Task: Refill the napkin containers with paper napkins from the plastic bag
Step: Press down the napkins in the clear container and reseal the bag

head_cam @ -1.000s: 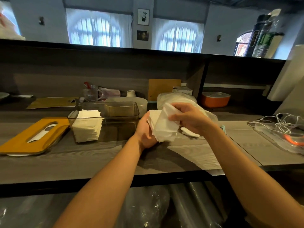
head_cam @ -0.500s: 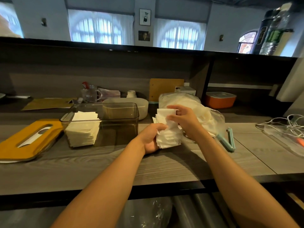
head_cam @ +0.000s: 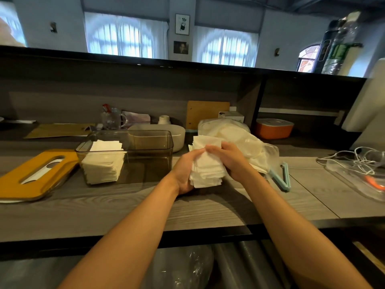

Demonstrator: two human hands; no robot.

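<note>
Your napkins (head_cam: 207, 167) white, plain; stack in container (head_cam: 104, 161) white too; container (head_cam: 150, 142) clear, smoky brown tint; lid (head_cam: 31, 176) mustard yellow with pale slot; bag (head_cam: 235, 138) clear, milky white; clip (head_cam: 284, 176) pale teal; counter (head_cam: 104, 209) grey wood grain; box (head_cam: 274, 128) orange, grey top; bowl (head_cam: 179, 134) beige; board (head_cam: 206, 113) tan; cables (head_cam: 360, 157) white.

1. I read this as a café or restaurant service counter: a long grey wood-grain counter (head_cam: 116, 209) beneath a raised ledge.
2. A clear napkin container (head_cam: 133, 155) and a bulk bag of napkins (head_cam: 235, 136) stand on it.
3. Beyond, I see arched curtained windows (head_cam: 125, 36) and framed pictures (head_cam: 182, 24).
</note>
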